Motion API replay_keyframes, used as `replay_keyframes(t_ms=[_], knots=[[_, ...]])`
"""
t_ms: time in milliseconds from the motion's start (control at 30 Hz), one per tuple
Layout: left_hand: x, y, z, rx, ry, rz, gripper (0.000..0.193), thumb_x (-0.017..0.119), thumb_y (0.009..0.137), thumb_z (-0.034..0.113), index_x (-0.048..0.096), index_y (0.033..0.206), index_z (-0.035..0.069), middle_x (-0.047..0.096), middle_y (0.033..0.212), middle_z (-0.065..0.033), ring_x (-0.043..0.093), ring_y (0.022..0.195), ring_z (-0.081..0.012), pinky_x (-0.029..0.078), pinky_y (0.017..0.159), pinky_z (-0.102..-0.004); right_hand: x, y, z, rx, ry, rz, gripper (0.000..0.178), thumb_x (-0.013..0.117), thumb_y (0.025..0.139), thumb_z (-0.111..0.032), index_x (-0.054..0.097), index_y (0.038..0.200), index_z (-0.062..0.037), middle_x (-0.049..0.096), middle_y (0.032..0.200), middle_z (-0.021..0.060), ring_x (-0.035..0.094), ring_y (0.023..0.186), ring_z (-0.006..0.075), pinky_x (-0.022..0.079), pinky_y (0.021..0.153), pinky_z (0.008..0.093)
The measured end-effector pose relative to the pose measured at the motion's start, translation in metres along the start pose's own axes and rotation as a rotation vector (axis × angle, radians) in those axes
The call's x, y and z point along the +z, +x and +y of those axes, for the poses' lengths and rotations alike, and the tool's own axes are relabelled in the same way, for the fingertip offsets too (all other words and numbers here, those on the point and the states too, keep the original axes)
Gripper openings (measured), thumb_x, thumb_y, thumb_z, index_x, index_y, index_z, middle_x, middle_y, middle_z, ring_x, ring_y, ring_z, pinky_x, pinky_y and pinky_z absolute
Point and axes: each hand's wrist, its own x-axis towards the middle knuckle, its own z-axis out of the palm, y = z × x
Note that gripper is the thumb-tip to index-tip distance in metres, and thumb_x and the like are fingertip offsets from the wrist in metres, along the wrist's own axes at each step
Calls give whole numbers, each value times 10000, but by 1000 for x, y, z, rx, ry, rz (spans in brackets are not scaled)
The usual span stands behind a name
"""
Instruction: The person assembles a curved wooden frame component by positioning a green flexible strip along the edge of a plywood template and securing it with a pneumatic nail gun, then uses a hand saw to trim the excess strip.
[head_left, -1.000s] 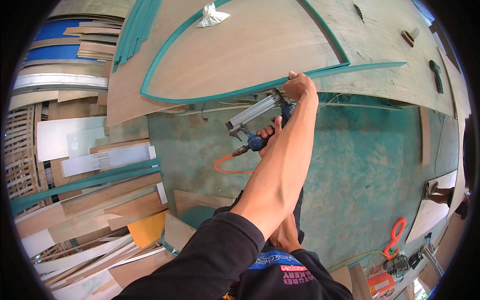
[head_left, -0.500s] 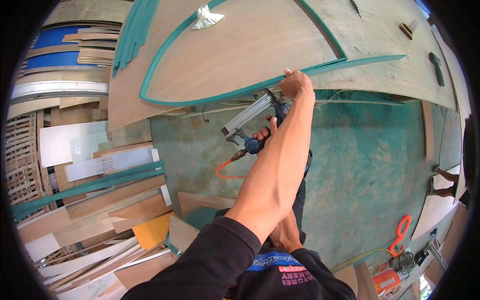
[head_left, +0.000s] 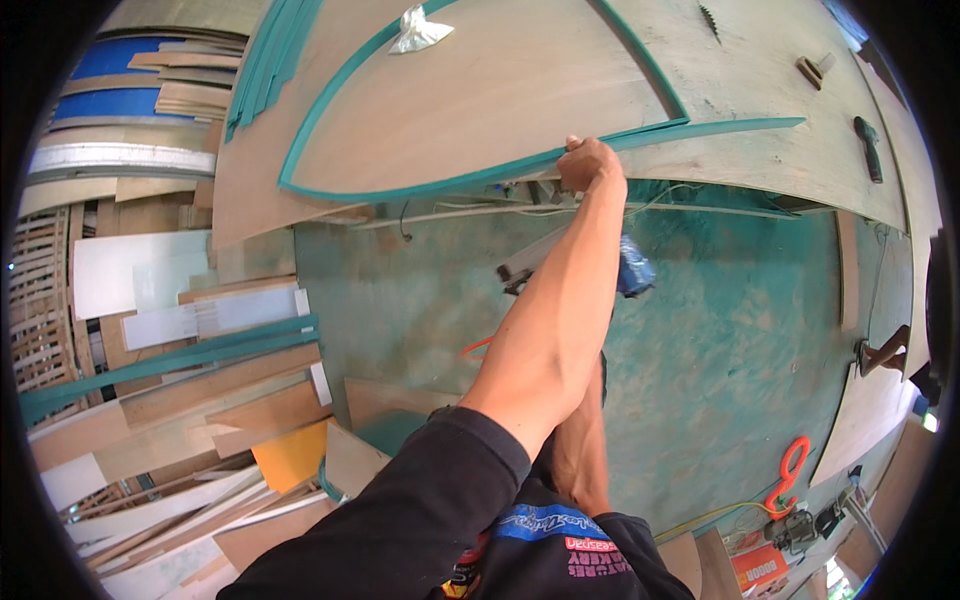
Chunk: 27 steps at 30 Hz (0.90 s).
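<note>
On the table lies a curved teal frame [head_left: 350,85] of thin strips with a pointed left end. My left hand [head_left: 590,165] is closed on the near edge of this frame, by a loose teal strip [head_left: 730,130] that runs off to the right. Below the table edge a blue and silver nail gun [head_left: 634,268] hangs in the air, partly behind my left forearm. My right forearm [head_left: 583,455] reaches up to it. The right hand is hidden behind the left forearm; half a second ago its fingers were wrapped round the gun's handle. An orange air hose [head_left: 477,346] shows beside it.
A crumpled white bag [head_left: 420,30] lies inside the frame. Teal strips [head_left: 268,70] are stacked at its left. A hand plane [head_left: 815,70] and a dark-handled tool [head_left: 868,150] lie on the right. Boards [head_left: 230,395] pile up at left; another person's foot [head_left: 885,350] is at far right.
The nail gun has swung to the right, away from the table edge, and my left forearm now covers its handle. My left hand has kept its hold on the frame.
</note>
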Motion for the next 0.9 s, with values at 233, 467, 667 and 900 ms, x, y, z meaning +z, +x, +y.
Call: replay_keyframes(t_ms=[233, 467, 667, 900], knots=[[-1, 8, -2, 72, 38, -31, 404, 528, 1085, 291, 621, 868, -37, 649, 676, -120, 595, 493, -203, 470, 400, -322, -42, 8, -33, -169, -134, 2, 309, 610, 1052, -414, 612, 1152, -122, 406, 613, -58, 443, 527, 91, 437, 542, 276], [-22, -26, 8, -117, -209, -356, 417, 461, 1113, 343, 494, 1071, -71, 651, 708, -158, 606, 509, -221, 503, 399, -313, -100, -16, -34, -68, -167, 27, 316, 602, 1051, -428, 610, 1147, -128, 423, 609, -47, 454, 518, 103, 476, 566, 319], [-51, 25, 15, -188, -173, -653, 478, 469, 1106, 406, 513, 1121, -69, 683, 856, -184, 677, 672, -267, 624, 580, -331, -94, -35, -31, -26, -266, 43, 339, 640, 1022, -452, 608, 1135, -133, 419, 600, -46, 449, 507, 111, 475, 565, 321], [-78, -28, 52, 1146, 920, -547, 399, 729, 945, 338, 660, 1191, 33, 695, 1054, -172, 684, 984, -307, 580, 806, -438, -35, -15, -78, -145, -219, -38, 376, 613, 1040, -450, 610, 1193, -106, 406, 620, -40, 434, 528, 115, 463, 581, 339]])
